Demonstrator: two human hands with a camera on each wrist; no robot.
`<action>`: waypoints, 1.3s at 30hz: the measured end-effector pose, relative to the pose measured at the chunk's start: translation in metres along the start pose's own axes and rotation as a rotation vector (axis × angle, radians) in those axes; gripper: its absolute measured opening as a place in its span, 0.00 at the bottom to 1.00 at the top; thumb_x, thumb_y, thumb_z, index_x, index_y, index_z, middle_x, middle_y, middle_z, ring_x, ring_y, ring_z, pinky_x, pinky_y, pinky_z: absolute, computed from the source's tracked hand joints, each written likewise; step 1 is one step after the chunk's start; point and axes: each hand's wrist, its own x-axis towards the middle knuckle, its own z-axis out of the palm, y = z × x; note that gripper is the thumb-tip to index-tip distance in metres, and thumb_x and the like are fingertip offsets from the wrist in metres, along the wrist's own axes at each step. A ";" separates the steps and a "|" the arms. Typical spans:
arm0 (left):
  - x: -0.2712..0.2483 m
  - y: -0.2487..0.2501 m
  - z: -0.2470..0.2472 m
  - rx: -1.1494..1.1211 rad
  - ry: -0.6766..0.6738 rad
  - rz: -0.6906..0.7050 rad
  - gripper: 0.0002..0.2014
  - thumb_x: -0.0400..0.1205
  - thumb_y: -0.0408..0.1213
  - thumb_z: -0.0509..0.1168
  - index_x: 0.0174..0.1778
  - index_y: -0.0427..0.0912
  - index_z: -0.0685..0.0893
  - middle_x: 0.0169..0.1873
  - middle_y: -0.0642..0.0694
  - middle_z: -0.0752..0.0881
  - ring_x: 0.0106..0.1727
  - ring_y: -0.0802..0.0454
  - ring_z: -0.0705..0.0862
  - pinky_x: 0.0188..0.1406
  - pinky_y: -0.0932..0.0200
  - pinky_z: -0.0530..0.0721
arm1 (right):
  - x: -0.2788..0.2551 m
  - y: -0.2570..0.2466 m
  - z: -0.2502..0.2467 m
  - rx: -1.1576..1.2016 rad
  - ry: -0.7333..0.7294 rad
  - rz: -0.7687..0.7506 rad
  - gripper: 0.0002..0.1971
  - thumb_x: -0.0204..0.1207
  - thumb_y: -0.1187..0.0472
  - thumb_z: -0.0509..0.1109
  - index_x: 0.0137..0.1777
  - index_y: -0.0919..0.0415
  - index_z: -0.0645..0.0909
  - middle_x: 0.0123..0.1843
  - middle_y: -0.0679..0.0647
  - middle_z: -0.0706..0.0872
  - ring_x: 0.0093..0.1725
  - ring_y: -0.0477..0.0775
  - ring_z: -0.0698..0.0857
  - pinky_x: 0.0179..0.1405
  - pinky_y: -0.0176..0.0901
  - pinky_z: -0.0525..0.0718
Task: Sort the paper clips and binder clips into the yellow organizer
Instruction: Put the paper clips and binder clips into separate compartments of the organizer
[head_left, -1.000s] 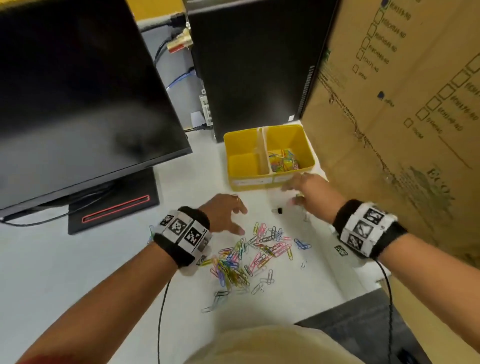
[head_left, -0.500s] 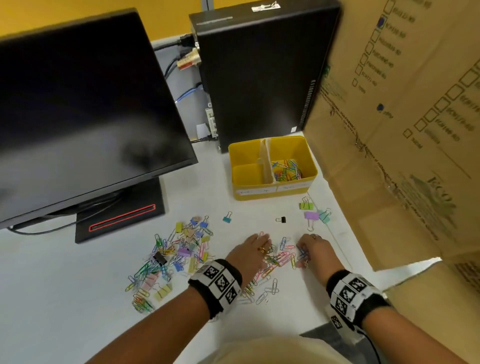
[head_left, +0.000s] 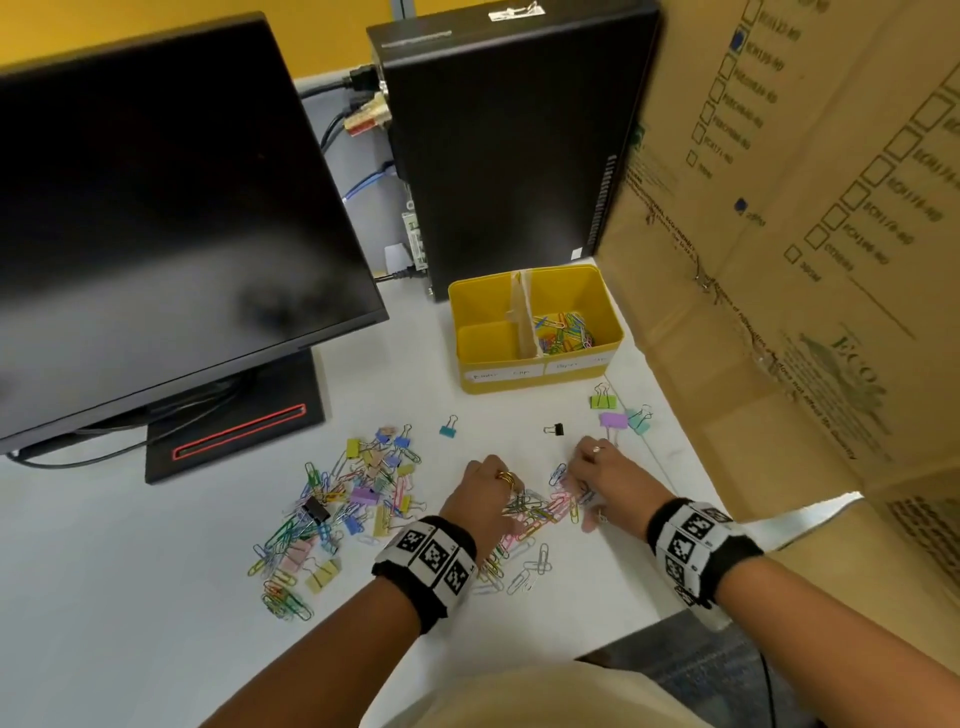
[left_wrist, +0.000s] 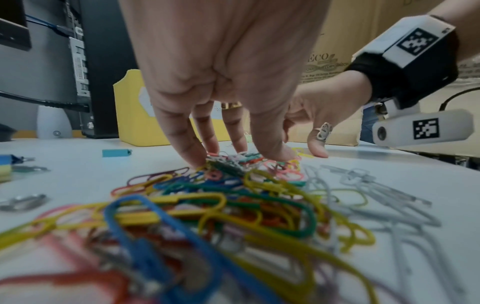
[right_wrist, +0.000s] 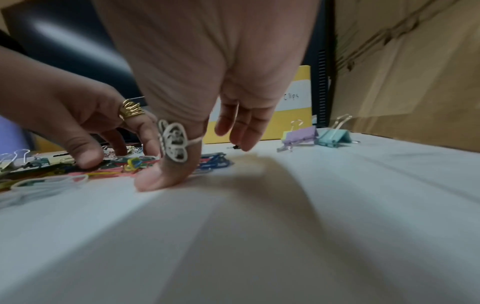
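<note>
- Head view: The small heap of coloured wire paper clips (head_left: 535, 512) lies on the white table (head_left: 156, 597), right between the two hands. The left hand (head_left: 480, 496) is on the heap's left side and the right hand (head_left: 605, 480) is on its right side, so both are just as near. The yellow plastic organizer with two sections (head_left: 535, 382) sits farther away, straight ahead of the hands. Its right section already has paper clips in it. Its left section looks bare. A bigger mixed pile of paper clips and pastel binder clips (head_left: 343, 499) lies off to the left, apart from the hands. Three more binder clips, green, purple and mint (head_left: 618, 415), lie just past the right hand.
- Left wrist view: The left hand's fingers (left_wrist: 182, 144) point down and spread a little. Their tips touch the far edge of the heap. They press on the clips but do not close round any. The clips lie flat and point every which way, so the heap has no one long line.
- Right wrist view: The right hand's thumb (right_wrist: 171, 164), with a white ring on it, presses on the table at the edge of the clips. Its other fingers (right_wrist: 241, 131) hang straight and loose above the table and hold nothing. The next move is likely to push the heap together and scoop it up.
</note>
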 end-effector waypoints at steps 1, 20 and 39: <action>0.001 0.000 0.000 0.017 0.002 -0.012 0.23 0.74 0.40 0.73 0.65 0.41 0.78 0.68 0.45 0.69 0.69 0.46 0.68 0.66 0.51 0.78 | 0.005 0.000 -0.001 -0.064 -0.015 -0.023 0.29 0.59 0.73 0.78 0.61 0.60 0.77 0.63 0.56 0.73 0.63 0.58 0.73 0.60 0.50 0.82; 0.011 -0.001 0.008 0.094 0.112 -0.114 0.13 0.82 0.28 0.59 0.61 0.36 0.83 0.61 0.38 0.81 0.62 0.45 0.81 0.60 0.59 0.78 | 0.002 -0.001 0.027 -0.373 -0.059 -0.114 0.17 0.39 0.68 0.85 0.27 0.56 0.85 0.24 0.50 0.84 0.27 0.50 0.84 0.17 0.30 0.78; 0.148 0.093 -0.154 0.079 0.307 0.002 0.12 0.81 0.32 0.63 0.56 0.32 0.86 0.58 0.35 0.87 0.62 0.38 0.83 0.65 0.50 0.79 | 0.040 0.014 -0.109 1.182 0.621 0.302 0.07 0.69 0.80 0.68 0.43 0.71 0.85 0.39 0.60 0.87 0.37 0.54 0.85 0.43 0.40 0.86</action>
